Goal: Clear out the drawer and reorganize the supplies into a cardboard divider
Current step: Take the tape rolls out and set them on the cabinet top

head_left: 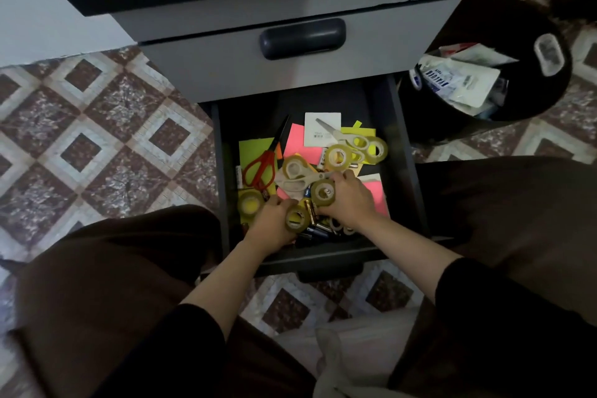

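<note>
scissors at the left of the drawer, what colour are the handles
Red. The scissors show best in the head view, lying in the open drawer.

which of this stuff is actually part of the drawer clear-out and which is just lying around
Part of the job:
- open dark drawer
- clear tape rolls, one gripped by the left hand, one by the right hand
- red-handled scissors
- white-handled scissors
- batteries
- pink and yellow paper notes

Just lying about:
- black waste bin of wrappers
- closed grey upper drawer
- patterned floor tiles
</note>
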### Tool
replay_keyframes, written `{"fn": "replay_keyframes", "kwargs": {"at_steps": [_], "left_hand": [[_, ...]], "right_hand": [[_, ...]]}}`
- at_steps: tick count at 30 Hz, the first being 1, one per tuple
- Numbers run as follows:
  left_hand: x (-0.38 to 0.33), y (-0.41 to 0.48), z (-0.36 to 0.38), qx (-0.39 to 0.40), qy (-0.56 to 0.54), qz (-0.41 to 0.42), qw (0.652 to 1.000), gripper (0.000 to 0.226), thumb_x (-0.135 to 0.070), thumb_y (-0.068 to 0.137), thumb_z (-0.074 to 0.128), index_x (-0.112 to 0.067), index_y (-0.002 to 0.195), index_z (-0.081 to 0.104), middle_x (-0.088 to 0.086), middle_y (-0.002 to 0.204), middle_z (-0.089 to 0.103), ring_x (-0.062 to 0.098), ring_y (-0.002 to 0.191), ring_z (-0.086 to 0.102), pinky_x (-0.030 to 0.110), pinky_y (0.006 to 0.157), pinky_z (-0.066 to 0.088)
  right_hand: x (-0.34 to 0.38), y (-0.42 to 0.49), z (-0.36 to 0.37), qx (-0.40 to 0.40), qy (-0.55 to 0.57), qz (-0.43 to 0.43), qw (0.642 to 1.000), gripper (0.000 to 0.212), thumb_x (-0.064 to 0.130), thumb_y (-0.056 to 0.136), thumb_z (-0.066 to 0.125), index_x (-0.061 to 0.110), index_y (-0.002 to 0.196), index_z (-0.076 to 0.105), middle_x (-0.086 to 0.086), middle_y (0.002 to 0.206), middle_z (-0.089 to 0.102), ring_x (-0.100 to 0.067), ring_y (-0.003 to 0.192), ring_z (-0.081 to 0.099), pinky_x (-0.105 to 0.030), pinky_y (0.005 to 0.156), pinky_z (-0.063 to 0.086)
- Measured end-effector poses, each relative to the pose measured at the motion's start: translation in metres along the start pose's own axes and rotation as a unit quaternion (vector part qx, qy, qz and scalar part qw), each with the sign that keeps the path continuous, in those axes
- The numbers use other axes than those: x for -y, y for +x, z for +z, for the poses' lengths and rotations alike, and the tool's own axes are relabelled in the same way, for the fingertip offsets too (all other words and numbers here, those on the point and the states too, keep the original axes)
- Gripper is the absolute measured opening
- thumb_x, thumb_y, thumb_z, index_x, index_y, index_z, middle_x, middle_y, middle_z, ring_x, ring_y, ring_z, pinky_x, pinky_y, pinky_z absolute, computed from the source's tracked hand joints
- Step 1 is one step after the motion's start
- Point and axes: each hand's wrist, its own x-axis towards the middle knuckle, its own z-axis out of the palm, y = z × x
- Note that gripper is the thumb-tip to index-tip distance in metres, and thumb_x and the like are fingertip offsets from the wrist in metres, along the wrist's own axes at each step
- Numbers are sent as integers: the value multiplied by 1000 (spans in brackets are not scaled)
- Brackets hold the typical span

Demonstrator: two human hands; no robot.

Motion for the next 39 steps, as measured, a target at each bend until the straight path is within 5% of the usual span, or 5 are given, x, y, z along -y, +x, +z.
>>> {"fn": "replay_keyframes", "kwargs": {"at_steps": [14,22,31,39], "left_hand": [[-8,-13,-29,-99,-79,6,992,60,-29,74,76,-7,126,55,10,115,62,21,100,59,25,78,46],[-22,-36,-63,-159,-87,23,983,56,-33,68,80,-9,115,60,4,101,64,16,88,60,33,77,53],[-39,-73,-120,-325,-155,60,931,48,-28,67,82,-12,108,64,-1,95,63,12,87,59,27,76,51],[-58,-90,-200,-425,-188,80,882,45,-29,69,81,-11,106,63,-2,91,64,10,83,59,19,72,46]], "right_hand": [[8,-9,-25,-30,30,7,999,62,30,76,74,12,129,49,-12,125,48,-30,113,51,-33,85,44],[21,-34,-59,-91,173,-28,980,53,14,69,79,6,117,58,-12,117,54,-26,107,54,-27,84,43],[48,-63,-116,-163,227,-102,955,65,28,64,85,3,118,59,-9,110,56,-22,102,55,-27,88,44],[94,-77,-195,-237,273,-181,915,58,27,68,82,6,118,61,-3,106,58,-11,88,51,-17,73,37]]}}
